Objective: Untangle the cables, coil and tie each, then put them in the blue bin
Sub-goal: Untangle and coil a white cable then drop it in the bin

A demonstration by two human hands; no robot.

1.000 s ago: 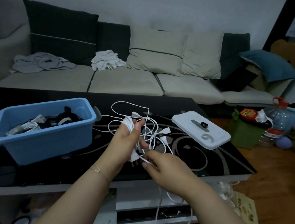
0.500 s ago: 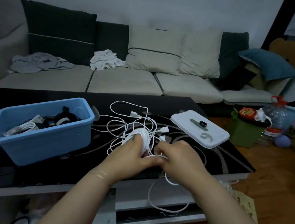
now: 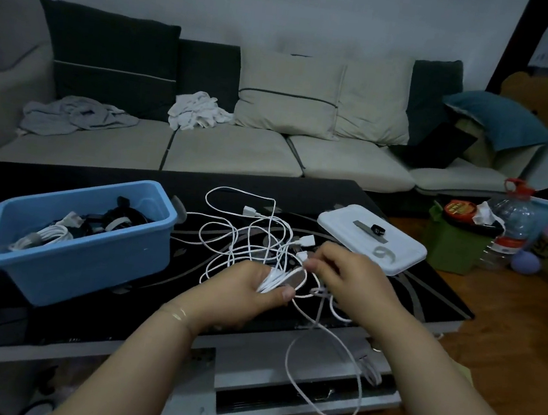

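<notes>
Hanging loop: a slack length of white cable (image 3: 324, 379) drops from the hands past the table's near edge (image 3: 144, 350) and hangs in front of the lower shelf (image 3: 281, 363).
Left hand (image 3: 241, 293): fingers and thumb curled round a partly wound coil (image 3: 282, 279) of the white cable, held just above the near part of the black table top.
Right hand (image 3: 353, 279): just right of the coil, thumb and fingers pinching the same cable close to the coil; a white plug (image 3: 302, 255) shows at its fingertips.
Loose tangle (image 3: 248, 235): the rest of the white cables lies in open loops on the table top just beyond both hands, between the bin and the lid, with two more plugs among the loops.
Blue bin (image 3: 87, 253): stands on the left part of the table, near the left hand but apart from it, open on top; black and white coiled cables lie inside.
White lid (image 3: 398, 253): lies flat toward the table's right edge, just beyond the right hand, with small items on it.
Open room: bare table top shows behind the tangle up to the far edge.
Beyond: a sofa (image 3: 237, 154) with cushions and crumpled cloths runs along the wall.
</notes>
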